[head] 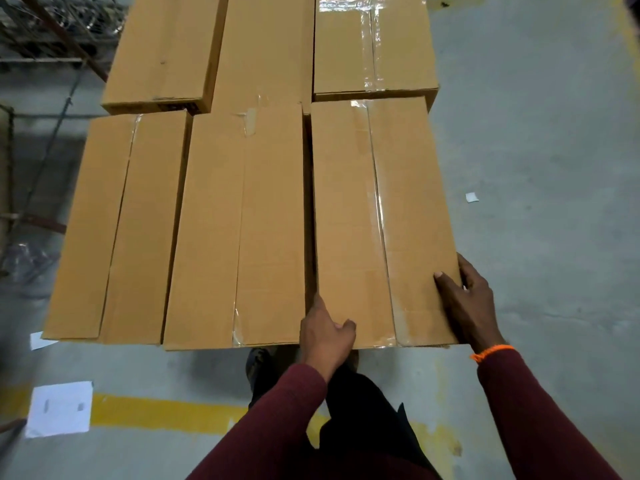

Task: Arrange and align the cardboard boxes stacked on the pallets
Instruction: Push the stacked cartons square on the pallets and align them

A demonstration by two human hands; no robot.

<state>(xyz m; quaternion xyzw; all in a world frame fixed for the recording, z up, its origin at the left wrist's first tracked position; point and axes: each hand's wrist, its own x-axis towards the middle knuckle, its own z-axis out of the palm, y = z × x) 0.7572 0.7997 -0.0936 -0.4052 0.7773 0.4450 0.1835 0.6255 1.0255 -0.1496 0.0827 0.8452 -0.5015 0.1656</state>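
Long brown cardboard boxes lie side by side on a stack in front of me. The near right box (pixel 377 216) has clear tape along its seam. My left hand (pixel 323 330) grips its near left corner, fingers down in the gap beside the near middle box (pixel 239 230). My right hand (pixel 467 299) clasps its near right corner, thumb on top and fingers down the side. The near left box (pixel 117 223) lies untouched. Three more boxes lie behind, the far left box (pixel 162 50) sitting higher. The pallet is hidden beneath.
Grey concrete floor (pixel 540 168) surrounds the stack, with a yellow line (pixel 156 414) near my feet. White paper sheets (pixel 60 408) lie on the floor at the left. Metal racking (pixel 45 32) stands at the far left.
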